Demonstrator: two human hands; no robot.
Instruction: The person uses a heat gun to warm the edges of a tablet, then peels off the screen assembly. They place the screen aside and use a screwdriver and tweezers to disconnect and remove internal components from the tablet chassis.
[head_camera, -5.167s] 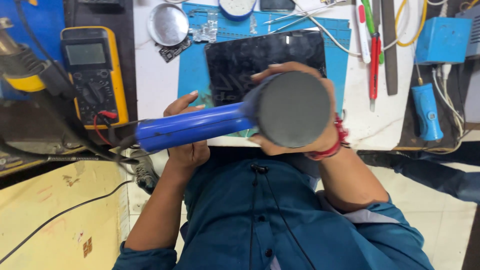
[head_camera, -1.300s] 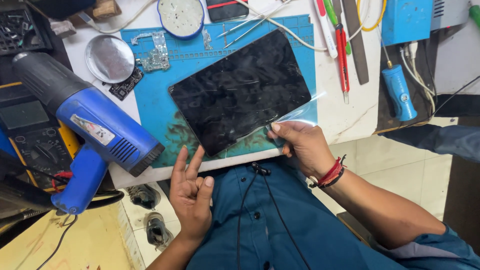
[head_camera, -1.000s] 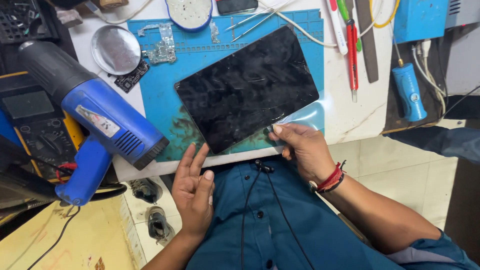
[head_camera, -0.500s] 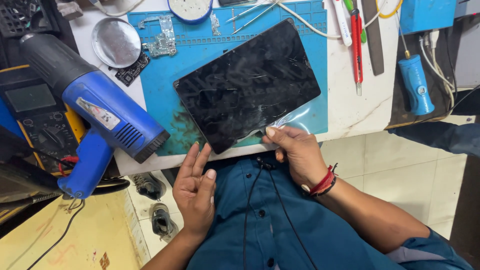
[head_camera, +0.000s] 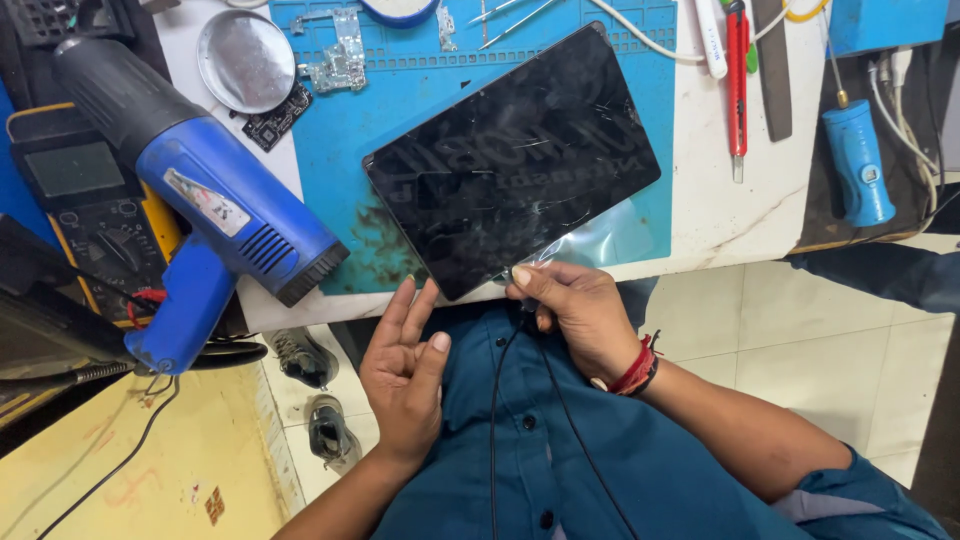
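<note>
A black tablet (head_camera: 510, 160) with a cracked, scratched screen lies at an angle on a blue work mat (head_camera: 350, 160). My right hand (head_camera: 580, 315) is at its near edge, thumb and fingers pinched on a clear plastic film (head_camera: 600, 235) that sticks out from under the tablet. A red thread band is on that wrist. My left hand (head_camera: 405, 370) hovers palm up just below the table edge, fingers apart, holding nothing. A blue and black heat gun (head_camera: 220, 210) lies on the table to the left, nozzle pointing away.
A yellow multimeter (head_camera: 75, 185) sits under the heat gun. At the back are a metal dish (head_camera: 245, 60), small circuit boards (head_camera: 340, 60), tweezers and a red-handled cutter (head_camera: 737, 70). A blue hand tool (head_camera: 858, 160) with cables lies right. Shoes (head_camera: 300, 355) are on the floor.
Five seconds ago both hands held the heat gun over the tablet; it now lies at the left. Over the last second my left hand rose toward the table edge; the right stays at the tablet's edge.
</note>
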